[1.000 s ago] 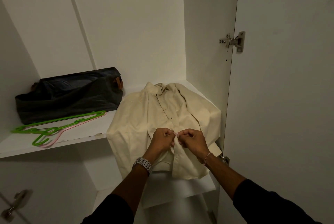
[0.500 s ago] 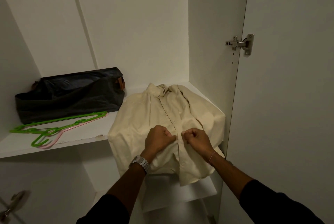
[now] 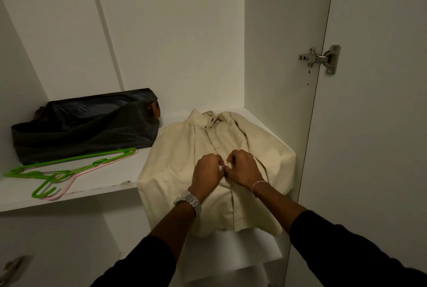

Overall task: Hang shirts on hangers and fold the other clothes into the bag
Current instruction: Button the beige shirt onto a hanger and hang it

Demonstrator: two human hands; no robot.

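While our left hand (image 3: 209,172) and right hand (image 3: 242,168) pinch the placket of the cream button-up shirt (image 3: 184,154) on the shelf (image 3: 97,182), apparently working a button, we judge the green hanger (image 3: 69,166) comes next.

Shelf (image 3: 101,186): white board inside a wardrobe, its front edge chipped near the middle.
Bag (image 3: 85,128): dark, slumped, at the back left of the shelf against the wall.
Hangers (image 3: 69,167): green ones stacked on a pink one, lying flat just in front of the bag, hooks toward the front edge.
Shirt (image 3: 180,154): cream, buttoned front up, on the right part of the shelf, collar toward the back, lower half hanging over the front edge.
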